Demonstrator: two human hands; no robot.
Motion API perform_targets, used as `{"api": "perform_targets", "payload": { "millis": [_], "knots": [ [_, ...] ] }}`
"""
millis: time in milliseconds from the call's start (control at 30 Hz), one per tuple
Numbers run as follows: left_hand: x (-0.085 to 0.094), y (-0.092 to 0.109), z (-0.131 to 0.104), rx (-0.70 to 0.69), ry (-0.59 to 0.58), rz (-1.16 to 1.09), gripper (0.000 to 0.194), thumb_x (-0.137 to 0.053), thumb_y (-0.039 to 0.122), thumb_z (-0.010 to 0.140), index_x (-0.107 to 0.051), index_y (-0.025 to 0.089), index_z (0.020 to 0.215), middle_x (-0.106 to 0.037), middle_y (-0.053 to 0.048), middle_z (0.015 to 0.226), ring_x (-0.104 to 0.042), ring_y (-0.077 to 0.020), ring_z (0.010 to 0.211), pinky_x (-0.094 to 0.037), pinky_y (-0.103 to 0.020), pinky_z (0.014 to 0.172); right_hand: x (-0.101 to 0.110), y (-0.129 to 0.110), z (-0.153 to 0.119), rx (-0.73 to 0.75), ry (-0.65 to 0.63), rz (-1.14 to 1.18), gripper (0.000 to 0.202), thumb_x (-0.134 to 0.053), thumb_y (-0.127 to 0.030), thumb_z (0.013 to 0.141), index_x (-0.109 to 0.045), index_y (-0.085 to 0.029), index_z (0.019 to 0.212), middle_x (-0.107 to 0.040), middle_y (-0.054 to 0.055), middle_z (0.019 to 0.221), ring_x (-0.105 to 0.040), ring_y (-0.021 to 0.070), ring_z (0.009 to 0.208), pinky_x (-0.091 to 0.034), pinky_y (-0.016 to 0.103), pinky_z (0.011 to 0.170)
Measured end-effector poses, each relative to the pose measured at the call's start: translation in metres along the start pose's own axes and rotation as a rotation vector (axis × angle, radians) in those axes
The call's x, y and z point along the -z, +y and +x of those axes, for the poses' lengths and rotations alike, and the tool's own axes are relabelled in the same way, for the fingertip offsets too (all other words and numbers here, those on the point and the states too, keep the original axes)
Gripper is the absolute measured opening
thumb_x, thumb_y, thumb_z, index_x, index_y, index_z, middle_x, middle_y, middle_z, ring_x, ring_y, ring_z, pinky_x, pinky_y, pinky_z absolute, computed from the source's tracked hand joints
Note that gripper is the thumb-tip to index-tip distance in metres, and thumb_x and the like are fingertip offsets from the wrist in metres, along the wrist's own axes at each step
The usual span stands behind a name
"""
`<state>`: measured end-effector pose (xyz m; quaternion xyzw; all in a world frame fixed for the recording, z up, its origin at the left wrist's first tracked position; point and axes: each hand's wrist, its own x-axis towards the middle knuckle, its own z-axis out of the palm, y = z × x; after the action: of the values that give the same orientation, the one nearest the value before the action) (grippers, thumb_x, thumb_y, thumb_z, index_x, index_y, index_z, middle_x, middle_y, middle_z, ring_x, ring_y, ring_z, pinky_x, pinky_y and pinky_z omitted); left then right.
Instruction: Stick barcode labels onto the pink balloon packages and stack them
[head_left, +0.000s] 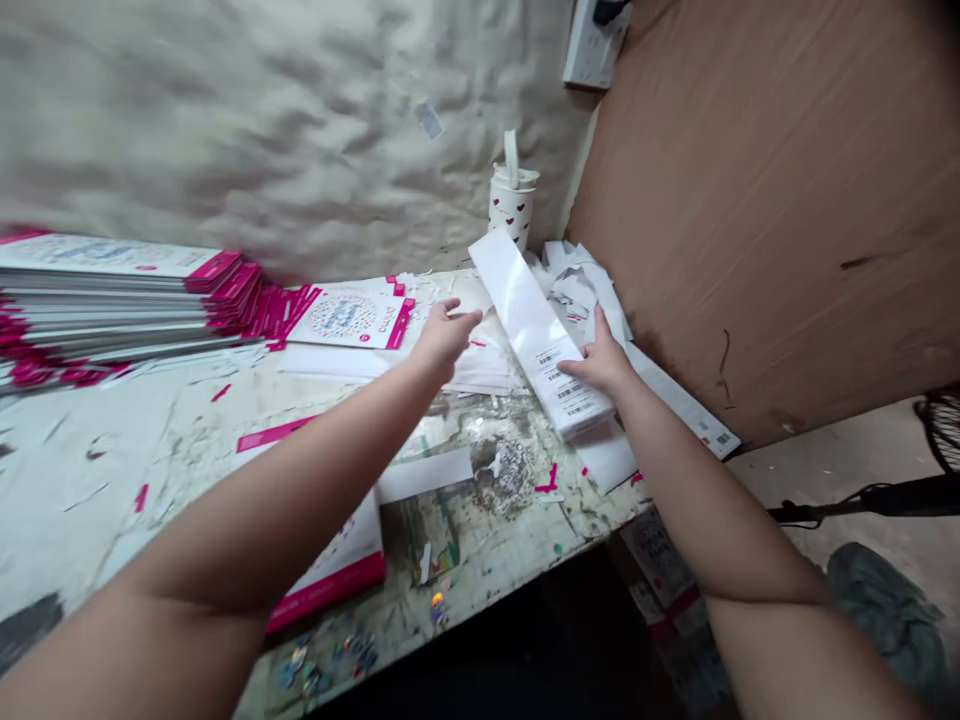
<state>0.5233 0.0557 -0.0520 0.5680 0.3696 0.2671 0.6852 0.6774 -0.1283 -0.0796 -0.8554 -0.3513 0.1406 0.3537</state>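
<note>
Strips (523, 312) with barcodes in front of the cup (510, 212), clamped in fingers of right hand (606, 365), left hand (444, 342) near left of cup, fingers apart, stacked cards (112, 300) farther left.

Small packing workshop, looks like — scuffed worktable (450, 530), paper scraps about. Stacked pink-and-white packets (127, 300), barcode labels (566, 385).

A white cup (511, 208) with dark red hearts, near a brown panel (772, 210) and wrinkled pale sheeting (300, 130).
</note>
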Motion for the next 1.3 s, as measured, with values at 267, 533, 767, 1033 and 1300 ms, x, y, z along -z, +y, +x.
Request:
{"api": "perform_targets", "payload": {
  "millis": [267, 533, 767, 1033, 1300],
  "knots": [
    [0.253, 0.015, -0.143, -0.166, 0.069, 1.099, 0.023, -0.061, 0.033, 0.077, -0.068, 0.016, 0.091, -0.066, -0.005, 0.089, -0.057, -0.0179, 0.08, -0.039, -0.028, 0.075, -0.023, -0.052, -0.058, 0.46, 0.268, -0.071, 0.076, -0.058, -0.029, 0.082, -0.016, -0.03, 0.146, -0.041, 0.011, 0.135, -0.043, 0.0283, 0.122, -0.042, 0.043, 0.095],
    [0.319, -0.036, -0.164, -0.014, -0.103, 1.235, 0.045, -0.073, 0.042, 0.056, -0.065, 0.021, 0.095, -0.061, -0.012, 0.102, -0.056, -0.0292, 0.094, -0.039, -0.032, 0.081, -0.126, -0.098, -0.104, 0.444, -0.495, -0.181, 0.105, -0.075, -0.028, 0.066, -0.009, -0.034, 0.148, -0.06, 0.005, 0.098, -0.056, 0.0271, 0.092, -0.045, 0.044, 0.085],
    [0.32, -0.026, -0.159, 0.241, -0.072, 1.3, 0.025, -0.069, 0.045, 0.059, -0.058, 0.022, 0.061, -0.063, -0.005, 0.066, -0.055, -0.023, 0.066, -0.032, -0.027, 0.057, -0.13, -0.102, -0.079, 0.224, -0.595, -0.07, 0.106, -0.067, -0.015, 0.066, -0.002, -0.03, 0.148, -0.059, -0.002, 0.079, -0.056, 0.0152, 0.063, -0.046, 0.028, 0.061],
    [0.35, -0.025, -0.18, 0.507, 0.037, 0.613, 0.024, -0.071, 0.037, 0.068, -0.061, 0.016, 0.063, -0.051, 0.003, 0.049, -0.04, -0.0076, 0.046, -0.026, -0.021, 0.046, -0.125, -0.123, -0.078, 0.16, -0.45, -0.113, 0.092, -0.062, -0.022, 0.069, -0.015, -0.024, 0.148, -0.064, 0.002, 0.079, -0.057, 0.0173, 0.06, -0.047, 0.031, 0.06],
    [0.266, -0.021, -0.151, 0.399, -0.044, 0.163, 0.013, -0.073, 0.024, 0.064, -0.065, 0.014, 0.065, -0.063, -0.005, 0.065, -0.059, -0.0147, 0.058, -0.05, -0.027, 0.056, -0.164, -0.187, -0.122, 0.438, -0.341, -0.11, 0.089, -0.052, -0.017, 0.079, 0.004, -0.024, 0.148, -0.061, 0.001, 0.065, -0.052, 0.0187, 0.054, -0.047, 0.036, 0.062]
  ]
}}
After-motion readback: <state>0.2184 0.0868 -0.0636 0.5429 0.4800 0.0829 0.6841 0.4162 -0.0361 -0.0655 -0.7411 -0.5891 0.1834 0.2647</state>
